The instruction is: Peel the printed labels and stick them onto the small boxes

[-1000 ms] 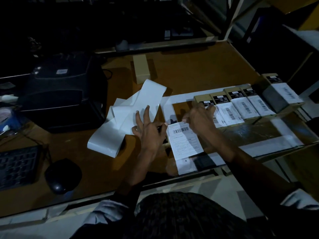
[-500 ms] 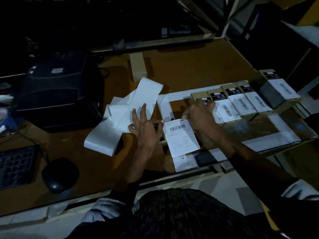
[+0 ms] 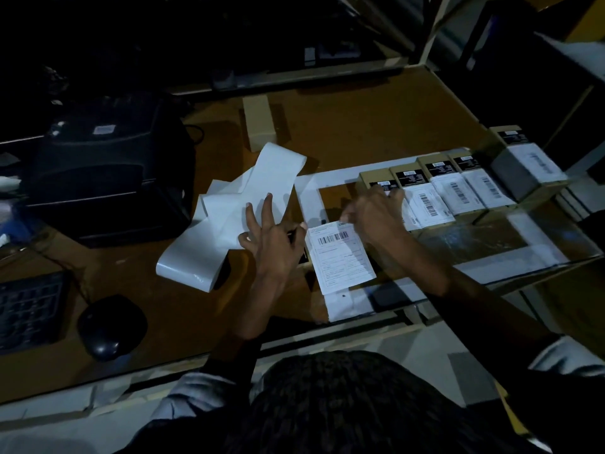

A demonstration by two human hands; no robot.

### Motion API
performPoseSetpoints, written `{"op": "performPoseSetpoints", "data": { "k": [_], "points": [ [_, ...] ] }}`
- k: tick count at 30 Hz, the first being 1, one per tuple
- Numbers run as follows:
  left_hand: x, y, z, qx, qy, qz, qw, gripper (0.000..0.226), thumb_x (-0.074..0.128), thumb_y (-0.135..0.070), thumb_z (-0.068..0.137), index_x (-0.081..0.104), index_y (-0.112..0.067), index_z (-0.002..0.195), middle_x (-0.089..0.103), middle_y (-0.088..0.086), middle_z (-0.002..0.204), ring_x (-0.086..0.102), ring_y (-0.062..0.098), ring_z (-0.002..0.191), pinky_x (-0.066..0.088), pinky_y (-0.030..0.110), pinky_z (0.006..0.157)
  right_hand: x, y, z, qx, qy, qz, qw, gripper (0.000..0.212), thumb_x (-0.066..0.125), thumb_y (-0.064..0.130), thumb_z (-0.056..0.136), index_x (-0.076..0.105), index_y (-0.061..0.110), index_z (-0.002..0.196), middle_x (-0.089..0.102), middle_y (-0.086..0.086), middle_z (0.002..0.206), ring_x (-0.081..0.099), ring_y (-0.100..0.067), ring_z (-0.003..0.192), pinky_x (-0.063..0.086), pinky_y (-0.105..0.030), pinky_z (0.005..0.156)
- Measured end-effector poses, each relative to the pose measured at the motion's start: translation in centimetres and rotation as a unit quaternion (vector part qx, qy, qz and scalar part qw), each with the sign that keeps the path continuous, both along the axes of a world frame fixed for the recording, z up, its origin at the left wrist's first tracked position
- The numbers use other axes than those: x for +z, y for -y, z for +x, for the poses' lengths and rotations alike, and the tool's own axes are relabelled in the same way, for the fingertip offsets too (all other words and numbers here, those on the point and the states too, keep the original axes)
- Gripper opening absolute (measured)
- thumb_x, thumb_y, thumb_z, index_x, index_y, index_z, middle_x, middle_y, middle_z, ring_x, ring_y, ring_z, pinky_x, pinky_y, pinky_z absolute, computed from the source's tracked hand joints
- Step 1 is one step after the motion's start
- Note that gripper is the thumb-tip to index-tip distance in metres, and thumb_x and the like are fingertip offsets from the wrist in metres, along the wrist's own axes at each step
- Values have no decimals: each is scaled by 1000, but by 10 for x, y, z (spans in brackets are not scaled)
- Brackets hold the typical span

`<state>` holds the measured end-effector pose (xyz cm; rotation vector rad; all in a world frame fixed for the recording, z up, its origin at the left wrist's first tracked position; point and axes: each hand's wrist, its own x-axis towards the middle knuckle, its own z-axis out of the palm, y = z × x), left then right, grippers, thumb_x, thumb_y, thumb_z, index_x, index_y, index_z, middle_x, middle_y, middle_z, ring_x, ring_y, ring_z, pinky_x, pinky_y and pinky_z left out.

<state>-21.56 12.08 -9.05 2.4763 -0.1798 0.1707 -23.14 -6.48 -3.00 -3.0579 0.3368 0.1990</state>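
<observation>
A brown table carries a printer, mouse, keyboard, label strip and boxes.

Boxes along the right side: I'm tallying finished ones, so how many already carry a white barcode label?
5, in one row: the first partly behind the right hand, then three, then the taller end box. Others may be hidden.

A dim packing station. A label printer and keyboard sit on the table. Labelled boxes stand in a row.
</observation>
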Motion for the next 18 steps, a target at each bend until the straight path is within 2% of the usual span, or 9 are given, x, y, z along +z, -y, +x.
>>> {"op": "performPoseSetpoints", "data": {
  "k": [3,9,11,13,16,18],
  "points": [
    [2,0,-1,2,0,19,1000,23,61,-44,94,77,-29,87,16,-4,165,-3,29,153,9,65,111,-2,4,5,5,5,-26,1000,9,71,33,88,76,39,92,64,4,109,45,-22,122,23,-47,98],
    [-2,0,-2,6,17,86,996,32,53,-49,97,78,-31,90,18,-1,165,-4,31,153,9,66,111,-10,6,-1,8,37,-37,999,13,65,30,93,75,34,100,67,2,106,43,-25,123,24,-45,96],
    [-2,0,-3,8,21,107,994,38,47,-51,99,78,-30,91,18,-1,165,-5,31,153,9,66,111,-15,9,-10,8,76,4,997,16,64,21,92,75,31,97,70,1,104,43,-27,123,26,-43,91],
    [-1,-2,-5,13,31,116,993,43,41,-52,101,78,-30,95,21,0,164,-3,31,153,10,66,111,-24,14,-25,-2,147,85,986,25,64,7,88,76,27,98,73,-2,103,48,-32,118,30,-41,86],
    [5,-7,-10,16,57,114,992,41,39,-50,103,75,-30,105,28,4,161,4,32,152,14,67,109,-37,19,-51,14,242,191,951,54,58,-17,82,72,19,119,75,-6,112,62,-31,109,51,-44,89],
    [11,-13,-14,-5,69,106,992,34,47,-51,99,73,-32,111,33,3,159,9,31,151,16,67,108,-47,20,-66,24,255,244,935,61,57,-23,81,68,15,127,73,-7,117,66,-26,108,55,-38,94]
  ]
}}
